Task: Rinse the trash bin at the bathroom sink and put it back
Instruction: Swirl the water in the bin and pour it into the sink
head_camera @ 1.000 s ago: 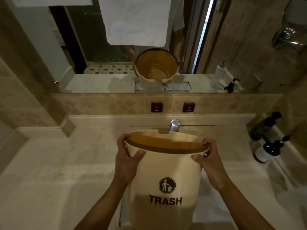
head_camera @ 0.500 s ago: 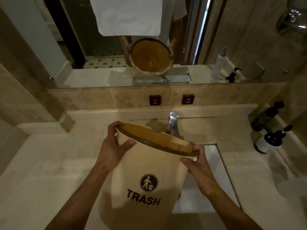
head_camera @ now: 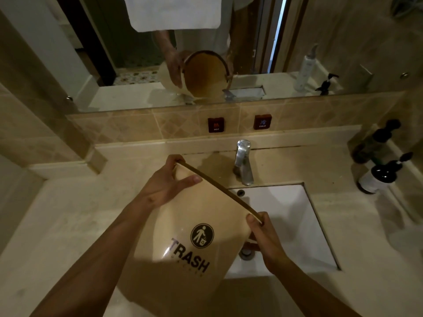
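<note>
Cream trash bin (black TRASH logo) tilted over white sink.

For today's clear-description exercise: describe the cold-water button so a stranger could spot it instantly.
Start at the chrome faucet behind the white sink basin, then look up to the tan tile strip under the mirror. Two small dark-red square buttons sit there; the cold button is the right one, marked COLD, not HOT like its neighbour.

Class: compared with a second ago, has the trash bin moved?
Yes. The bin has tipped right, its mouth swinging toward the sink below the faucet.
</note>
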Motion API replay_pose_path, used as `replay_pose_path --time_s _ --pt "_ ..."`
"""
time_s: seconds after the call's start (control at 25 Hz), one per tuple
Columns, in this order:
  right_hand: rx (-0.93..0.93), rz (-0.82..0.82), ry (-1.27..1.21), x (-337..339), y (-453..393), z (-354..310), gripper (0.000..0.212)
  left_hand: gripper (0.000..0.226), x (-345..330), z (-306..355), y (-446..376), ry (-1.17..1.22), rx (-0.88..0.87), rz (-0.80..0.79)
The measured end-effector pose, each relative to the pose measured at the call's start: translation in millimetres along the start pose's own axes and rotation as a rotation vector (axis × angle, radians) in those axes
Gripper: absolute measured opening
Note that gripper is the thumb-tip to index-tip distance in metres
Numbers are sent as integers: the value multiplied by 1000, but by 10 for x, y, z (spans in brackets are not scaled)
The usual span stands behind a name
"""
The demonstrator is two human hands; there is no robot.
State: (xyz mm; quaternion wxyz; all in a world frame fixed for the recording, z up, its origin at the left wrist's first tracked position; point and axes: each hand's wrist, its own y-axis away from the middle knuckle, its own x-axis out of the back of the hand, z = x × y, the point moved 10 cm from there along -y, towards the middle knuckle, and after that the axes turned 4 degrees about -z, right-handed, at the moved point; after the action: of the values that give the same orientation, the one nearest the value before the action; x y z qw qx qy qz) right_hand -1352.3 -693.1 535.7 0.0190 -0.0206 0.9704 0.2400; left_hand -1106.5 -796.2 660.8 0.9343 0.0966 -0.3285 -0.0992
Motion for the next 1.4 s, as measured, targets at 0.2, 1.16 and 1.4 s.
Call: replay_pose_path --time_s 0.2,1.16,1.4 --pt "-109 -12 -103 -9 20 299 64 69 -247 -79 -163 -88 89 -106" --pt "-426 -135 -562 -523 122 936 86 79 -590 179 -665 -341 283 -390" --pt "-469 -155 -660 -687 134 865 113 79 -592 366 -724 -318 257 -378"
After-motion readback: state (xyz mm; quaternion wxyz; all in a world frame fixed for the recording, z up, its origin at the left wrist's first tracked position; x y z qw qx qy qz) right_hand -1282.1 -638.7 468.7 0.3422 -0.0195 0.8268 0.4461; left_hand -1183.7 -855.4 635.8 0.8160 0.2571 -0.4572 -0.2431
